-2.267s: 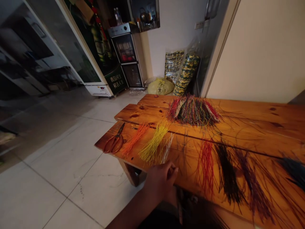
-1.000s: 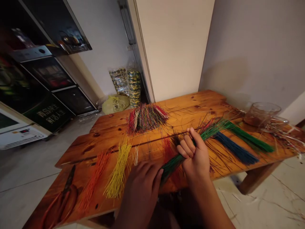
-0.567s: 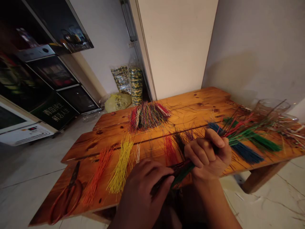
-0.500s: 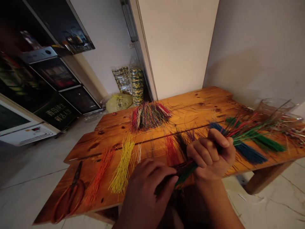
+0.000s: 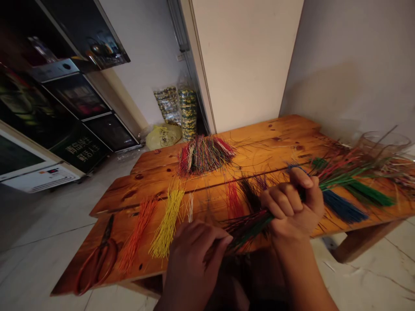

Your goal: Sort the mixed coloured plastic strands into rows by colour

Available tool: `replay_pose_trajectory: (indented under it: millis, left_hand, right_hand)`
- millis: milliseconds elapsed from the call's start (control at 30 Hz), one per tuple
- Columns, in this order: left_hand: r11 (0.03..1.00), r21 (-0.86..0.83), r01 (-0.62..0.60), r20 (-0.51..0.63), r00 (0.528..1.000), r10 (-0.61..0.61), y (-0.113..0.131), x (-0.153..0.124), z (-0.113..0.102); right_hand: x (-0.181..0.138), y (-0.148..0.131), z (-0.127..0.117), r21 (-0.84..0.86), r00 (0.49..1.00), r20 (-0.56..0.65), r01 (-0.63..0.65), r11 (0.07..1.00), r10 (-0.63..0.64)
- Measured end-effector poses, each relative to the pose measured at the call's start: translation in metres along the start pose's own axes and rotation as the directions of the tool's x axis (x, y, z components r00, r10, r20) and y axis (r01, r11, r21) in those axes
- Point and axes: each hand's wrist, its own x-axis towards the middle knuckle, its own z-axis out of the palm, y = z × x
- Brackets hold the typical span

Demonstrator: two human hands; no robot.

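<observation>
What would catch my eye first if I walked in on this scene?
At the near edge of the wooden table, the right hand grips a bundle of coloured strands, and the left hand pinches its near end. Sorted piles fan across the wood: orange pile, yellow pile, blue pile, with a mixed heap behind.

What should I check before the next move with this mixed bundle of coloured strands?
1. Grip: right hand closed around the mixed bundle: ok.
2. Near end: left hand pinches it with its fingers: ok.
3. Piles: orange pile, yellow pile and red pile lie apart on the wooden table: ok.
4. Hazard: scissors apart from both hands: ok.
5. Far end: bundle's tips apart from the glass cup: cannot tell.
</observation>
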Motion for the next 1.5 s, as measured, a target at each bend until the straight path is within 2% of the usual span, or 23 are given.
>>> replay_pose_trajectory:
  millis: [233, 400, 467, 533, 633, 800, 900, 967, 1067, 1167, 1367, 1500]
  left_hand:
    - [0.998, 0.030, 0.052, 0.016, 0.999, -0.052, -0.013, -0.010, -0.002]
    - [0.977, -0.014, 0.212, -0.011, 0.977, -0.212, -0.036, -0.026, -0.009]
    - [0.947, -0.077, 0.313, -0.052, 0.947, -0.318, -0.047, -0.034, -0.011]
    - [0.887, -0.184, 0.424, -0.101, 0.889, -0.446, -0.055, -0.041, -0.011]
    - [0.764, -0.360, 0.536, -0.067, 0.802, -0.594, -0.060, -0.047, -0.003]
    - [0.540, -0.657, 0.525, 0.006, 0.721, -0.693, -0.052, -0.044, 0.015]
    - [0.504, -0.732, 0.458, -0.029, 0.719, -0.695, -0.044, -0.034, 0.024]
    - [0.513, -0.756, 0.406, -0.084, 0.717, -0.692, -0.036, -0.024, 0.027]
    - [0.582, -0.731, 0.355, -0.192, 0.712, -0.675, -0.021, -0.010, 0.027]
    - [0.686, -0.653, 0.320, -0.286, 0.736, -0.614, -0.004, -0.001, 0.023]
    - [0.802, -0.526, 0.284, -0.328, 0.802, -0.499, 0.017, 0.000, 0.019]
    - [0.761, -0.592, 0.265, -0.287, 0.813, -0.506, 0.021, -0.001, 0.020]
  right_hand:
    - [0.005, -0.009, -0.012, -0.095, 0.995, -0.096, -0.006, 0.995, -0.003]
    - [0.014, -0.034, -0.036, -0.099, 0.974, -0.201, 0.088, 0.991, -0.106]
    - [0.014, -0.046, -0.045, -0.127, 0.962, -0.235, 0.113, 0.985, -0.141]
    - [0.011, -0.056, -0.050, -0.169, 0.946, -0.278, 0.126, 0.978, -0.170]
    - [0.004, -0.063, -0.050, -0.193, 0.924, -0.339, 0.116, 0.974, -0.177]
    - [0.001, -0.057, -0.035, -0.200, 0.926, -0.358, 0.052, 0.979, -0.122]
    - [0.004, -0.046, -0.021, -0.294, 0.939, -0.322, 0.026, 0.955, -0.124]
    - [0.004, -0.033, -0.012, -0.365, 0.960, -0.269, -0.026, 0.931, -0.079]
    - [-0.001, -0.007, 0.002, -0.411, 0.974, -0.216, -0.151, 0.899, 0.065]
    - [-0.008, 0.018, 0.012, -0.446, 0.962, -0.201, -0.260, 0.857, 0.187]
    - [-0.021, 0.039, 0.021, -0.538, 0.909, -0.202, -0.413, 0.735, 0.364]
    - [-0.025, 0.040, 0.024, -0.548, 0.915, -0.218, -0.404, 0.733, 0.341]
